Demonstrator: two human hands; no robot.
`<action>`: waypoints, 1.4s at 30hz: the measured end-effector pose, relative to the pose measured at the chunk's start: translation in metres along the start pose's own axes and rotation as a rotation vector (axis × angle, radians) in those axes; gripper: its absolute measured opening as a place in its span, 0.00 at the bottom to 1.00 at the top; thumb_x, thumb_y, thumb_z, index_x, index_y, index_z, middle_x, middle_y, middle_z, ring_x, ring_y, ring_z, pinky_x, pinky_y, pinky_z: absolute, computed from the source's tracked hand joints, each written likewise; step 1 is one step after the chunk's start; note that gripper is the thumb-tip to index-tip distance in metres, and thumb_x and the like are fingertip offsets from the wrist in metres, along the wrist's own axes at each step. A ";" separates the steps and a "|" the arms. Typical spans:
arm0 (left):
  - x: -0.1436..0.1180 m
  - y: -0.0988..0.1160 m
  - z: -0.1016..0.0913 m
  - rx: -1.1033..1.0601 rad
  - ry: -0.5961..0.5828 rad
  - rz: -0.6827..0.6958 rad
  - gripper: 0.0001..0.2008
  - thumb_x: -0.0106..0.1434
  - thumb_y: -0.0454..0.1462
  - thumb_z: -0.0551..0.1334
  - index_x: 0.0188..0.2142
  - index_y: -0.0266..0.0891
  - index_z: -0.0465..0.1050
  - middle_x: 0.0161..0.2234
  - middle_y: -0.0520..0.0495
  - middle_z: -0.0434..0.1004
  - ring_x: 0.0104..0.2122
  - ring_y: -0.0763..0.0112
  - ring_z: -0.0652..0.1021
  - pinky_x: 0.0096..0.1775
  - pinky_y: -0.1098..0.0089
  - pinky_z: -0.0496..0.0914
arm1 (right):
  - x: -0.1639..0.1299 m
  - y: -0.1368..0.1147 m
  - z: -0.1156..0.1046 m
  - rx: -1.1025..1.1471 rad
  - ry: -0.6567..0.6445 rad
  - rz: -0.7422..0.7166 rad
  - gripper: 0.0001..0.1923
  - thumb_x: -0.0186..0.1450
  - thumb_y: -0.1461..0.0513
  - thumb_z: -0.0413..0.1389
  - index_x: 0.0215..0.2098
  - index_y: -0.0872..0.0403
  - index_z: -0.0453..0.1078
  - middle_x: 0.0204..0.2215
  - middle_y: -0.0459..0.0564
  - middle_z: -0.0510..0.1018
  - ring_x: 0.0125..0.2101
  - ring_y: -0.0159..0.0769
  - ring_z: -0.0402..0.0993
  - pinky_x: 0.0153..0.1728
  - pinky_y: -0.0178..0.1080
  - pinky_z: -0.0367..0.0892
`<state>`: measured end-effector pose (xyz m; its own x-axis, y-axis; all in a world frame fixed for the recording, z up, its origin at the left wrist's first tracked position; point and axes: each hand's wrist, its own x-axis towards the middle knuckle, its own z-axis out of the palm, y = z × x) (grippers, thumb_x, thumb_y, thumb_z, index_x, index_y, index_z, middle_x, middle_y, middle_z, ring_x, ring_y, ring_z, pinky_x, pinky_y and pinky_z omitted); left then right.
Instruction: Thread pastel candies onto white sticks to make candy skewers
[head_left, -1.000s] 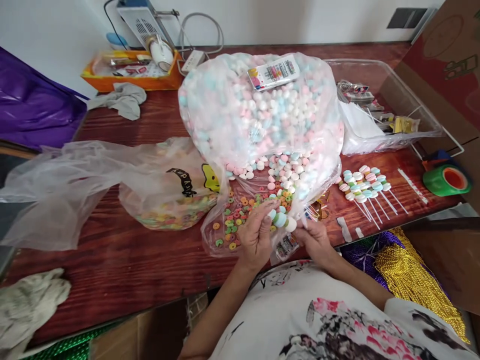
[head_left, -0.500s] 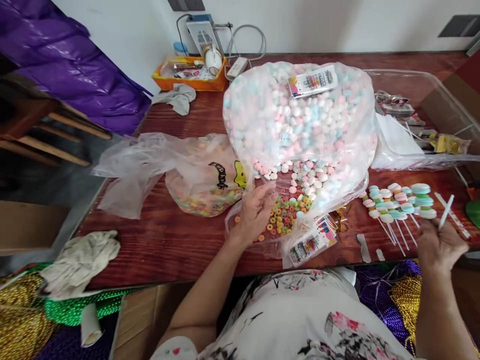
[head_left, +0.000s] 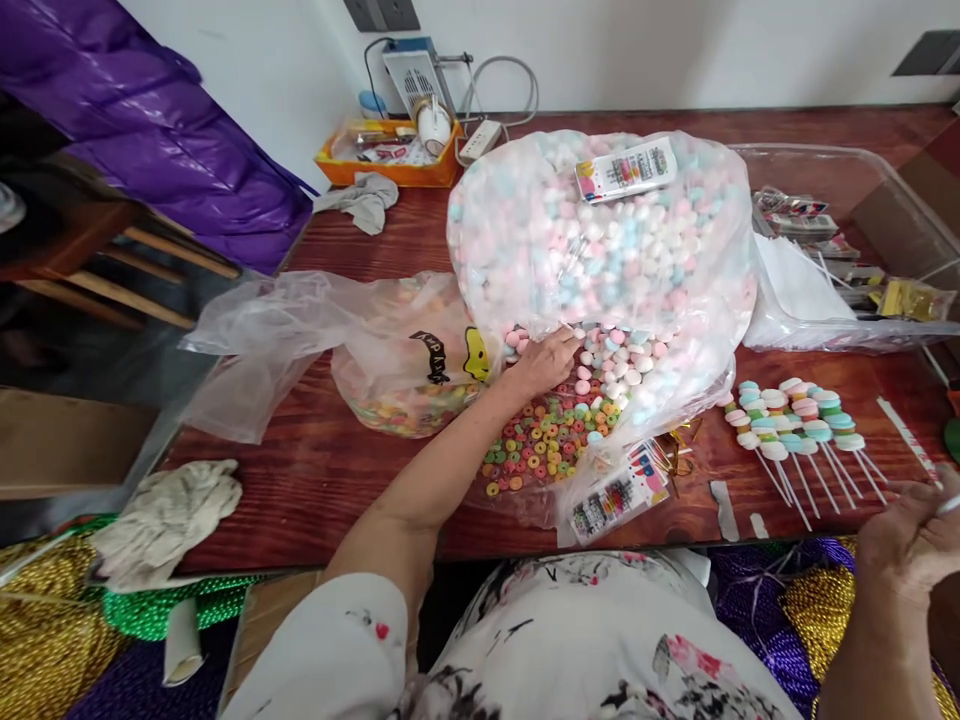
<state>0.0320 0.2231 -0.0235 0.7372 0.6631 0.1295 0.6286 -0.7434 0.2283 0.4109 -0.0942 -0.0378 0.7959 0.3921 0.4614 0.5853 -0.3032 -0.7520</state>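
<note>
Head view: left hand (head_left: 546, 362) loosely curled among pastel candies (head_left: 622, 360), right hand (head_left: 911, 535) apparently pinching a white stick (head_left: 949, 505).

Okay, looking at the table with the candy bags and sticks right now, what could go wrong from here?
The left hand reaches into the big open candy bag, whose loose pastel pieces could spill across the table. The finished candy sticks lie near the front edge, so the right hand, close beside them, might knock some off.

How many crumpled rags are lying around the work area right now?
2. One grey rag lies on the table beside the orange tray; one pale rag sits at the near left table edge. Others may be hidden under the bags.
</note>
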 end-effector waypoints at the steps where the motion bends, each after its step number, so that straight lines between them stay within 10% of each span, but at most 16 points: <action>1: -0.003 0.000 -0.003 -0.045 0.044 -0.001 0.16 0.63 0.29 0.54 0.46 0.34 0.77 0.45 0.36 0.78 0.46 0.57 0.77 0.45 0.62 0.74 | -0.009 -0.013 -0.002 -0.019 -0.019 -0.039 0.29 0.71 0.47 0.50 0.58 0.60 0.71 0.28 0.52 0.70 0.30 0.45 0.68 0.38 0.52 0.63; 8: -0.052 0.041 -0.022 -0.923 0.544 -0.385 0.20 0.58 0.37 0.68 0.51 0.39 0.78 0.40 0.46 0.81 0.34 0.69 0.80 0.37 0.67 0.78 | -0.082 -0.098 0.035 0.603 -0.697 0.219 0.26 0.70 0.51 0.53 0.62 0.52 0.69 0.33 0.49 0.76 0.24 0.30 0.64 0.25 0.35 0.60; 16: -0.121 0.100 -0.032 -1.792 0.577 -0.783 0.17 0.43 0.36 0.78 0.34 0.39 0.83 0.33 0.50 0.84 0.31 0.68 0.83 0.36 0.66 0.81 | -0.100 -0.163 0.059 0.476 -1.255 -0.244 0.24 0.76 0.54 0.45 0.66 0.49 0.67 0.33 0.49 0.77 0.32 0.35 0.71 0.38 0.38 0.69; 22: -0.136 0.106 -0.038 -1.873 0.717 -0.682 0.19 0.41 0.36 0.80 0.35 0.43 0.84 0.35 0.51 0.85 0.33 0.68 0.84 0.37 0.68 0.80 | -0.126 -0.199 0.073 0.498 -1.242 -0.298 0.21 0.75 0.59 0.48 0.61 0.50 0.73 0.30 0.47 0.79 0.30 0.34 0.74 0.36 0.36 0.71; 42: -0.138 0.103 -0.018 -1.430 0.943 -0.489 0.15 0.46 0.38 0.79 0.36 0.45 0.84 0.37 0.50 0.84 0.38 0.68 0.82 0.42 0.69 0.78 | -0.150 -0.193 0.071 0.533 -1.137 -0.263 0.19 0.74 0.59 0.50 0.58 0.52 0.75 0.23 0.43 0.74 0.22 0.29 0.65 0.28 0.32 0.66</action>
<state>-0.0091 0.0565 -0.0002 -0.1336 0.9815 0.1373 -0.3375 -0.1753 0.9249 0.1680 -0.0328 0.0046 -0.0673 0.9844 0.1625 0.3595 0.1758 -0.9164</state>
